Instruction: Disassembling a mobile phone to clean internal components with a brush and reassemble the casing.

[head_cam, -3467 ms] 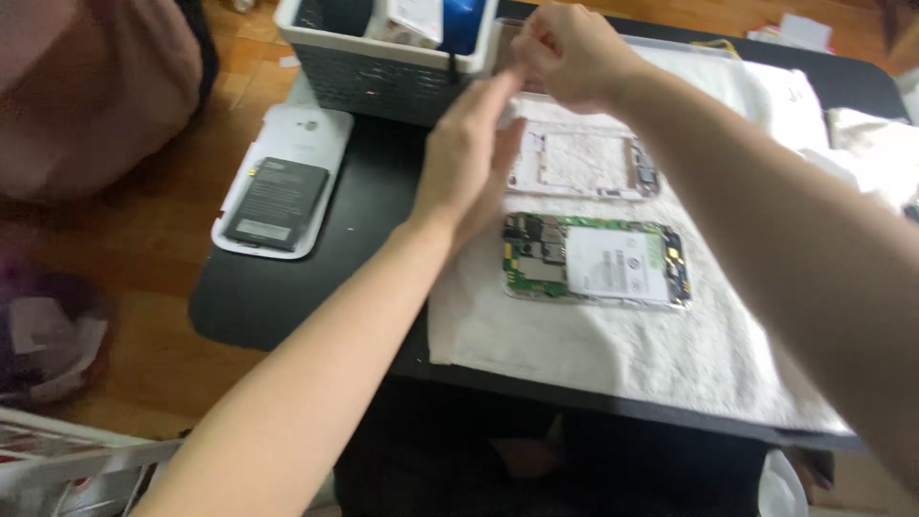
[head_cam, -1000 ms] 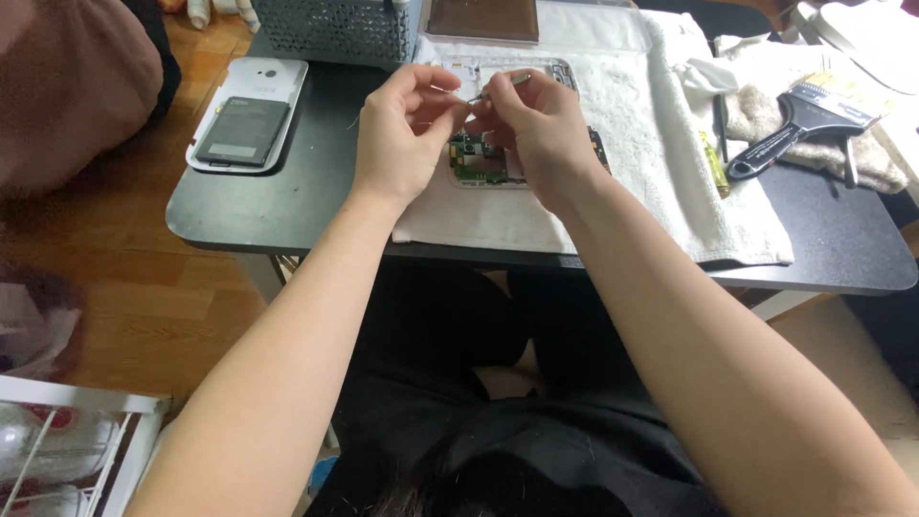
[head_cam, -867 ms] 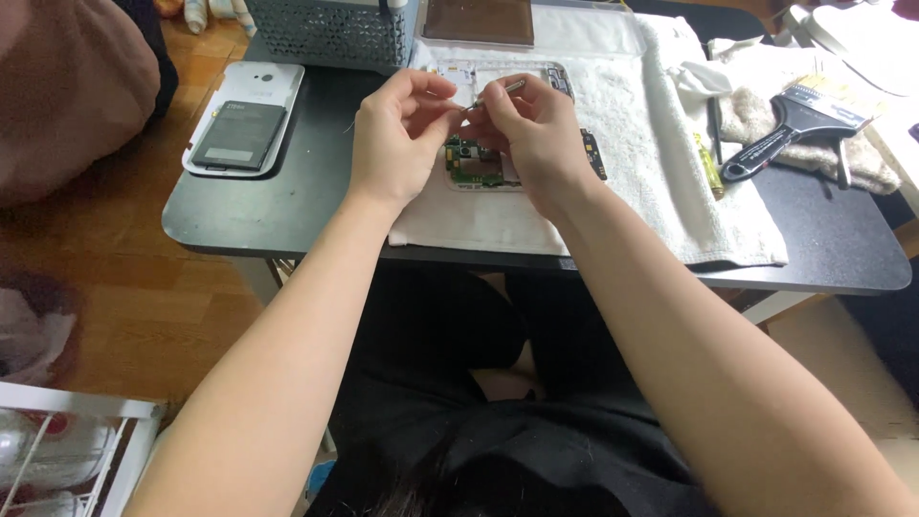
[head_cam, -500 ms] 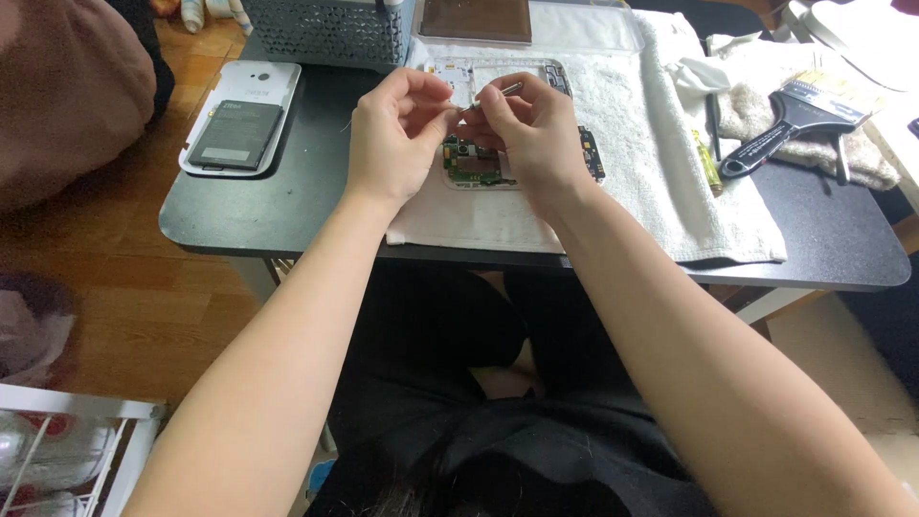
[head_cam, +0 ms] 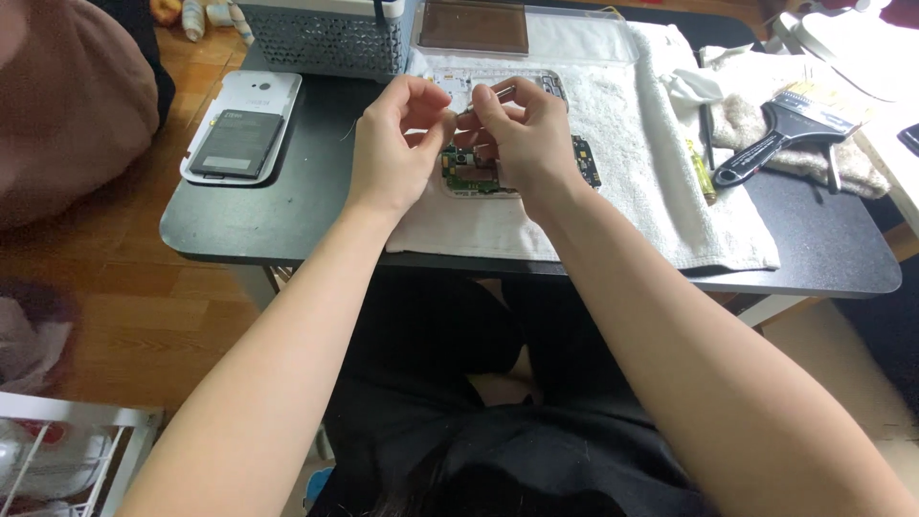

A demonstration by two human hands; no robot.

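1. A small black table (head_cam: pixel 287 215) with rounded corners stands on a warm wooden floor (head_cam: pixel 124 316); the person sits at its near edge, dark-clothed lap below.
2. A white towel (head_cam: pixel 651 191) covers the middle and right of the tabletop, hanging slightly over the near edge.
3. On the towel, under the hands, lies an opened phone with its green circuit board (head_cam: pixel 471 174) showing; a white phone frame (head_cam: pixel 498 88) lies just beyond it.
4. The left hand (head_cam: pixel 394 144) and right hand (head_cam: pixel 522 134) meet above the board, fingertips pinched together around a thin metal tool (head_cam: pixel 490 97); whether a small part is held as well cannot be told.
5. On the bare left of the table, a white back cover (head_cam: pixel 251 101) carries a dark battery (head_cam: pixel 235 144).
6. At the far edge stand a grey perforated basket (head_cam: pixel 325 43) and a brown plate (head_cam: pixel 474 27) in a clear tray.
7. To the right lie a black-handled brush (head_cam: pixel 766 144) on a beige cloth (head_cam: pixel 842 163) and a yellow-handled screwdriver (head_cam: pixel 702 172) on the towel.
8. A pink cushion-like mass (head_cam: pixel 67 105) fills the left; a white wire rack (head_cam: pixel 67 450) sits at lower left.
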